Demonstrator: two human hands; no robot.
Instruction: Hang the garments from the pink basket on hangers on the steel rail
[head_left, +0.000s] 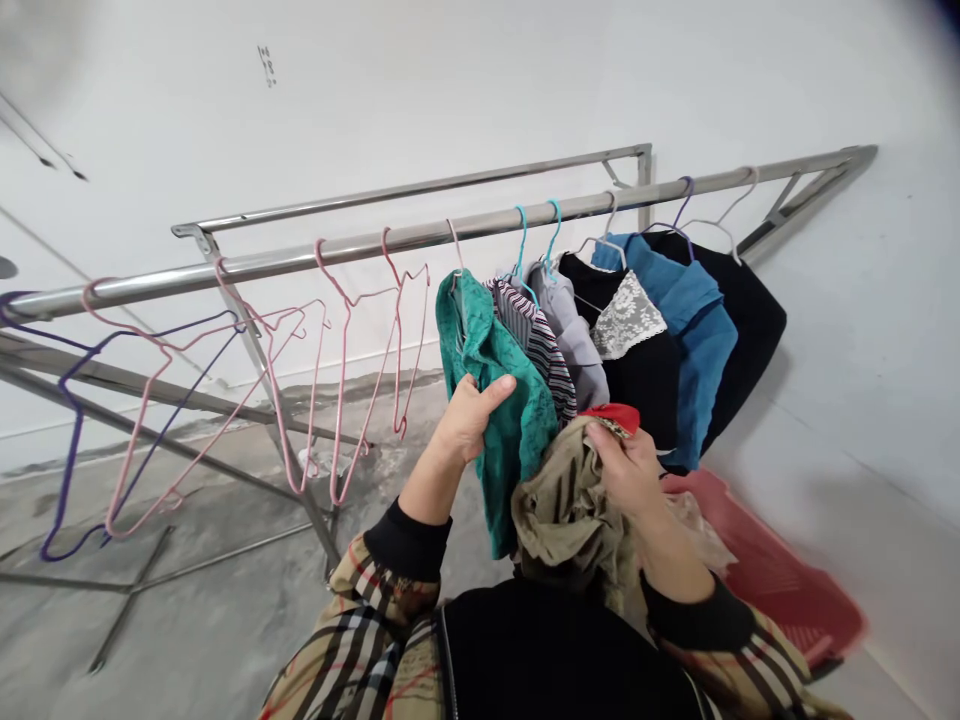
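Note:
A green shirt point(517, 400) hangs by its collar from a pale pink hanger on the metal rail. My left hand point(469, 415) is at its near edge, thumb on the front and fingers curled behind the cloth, partly hidden. My right hand point(626, 465) grips a crumpled khaki garment point(562, 500) by its upper edge, where a red piece of cloth point(615, 415) shows. The khaki garment droops in front of my body and touches the green shirt's lower part. A striped shirt point(544, 335) hangs just beyond the green one.
Bare pink hangers point(341, 370) and a purple hanger point(71, 450) hang on the rail point(277, 262) at left. Right of the striped shirt hang grey, black-and-lace, blue point(705, 330) and black garments. A red basket point(787, 570) stands on the floor at lower right.

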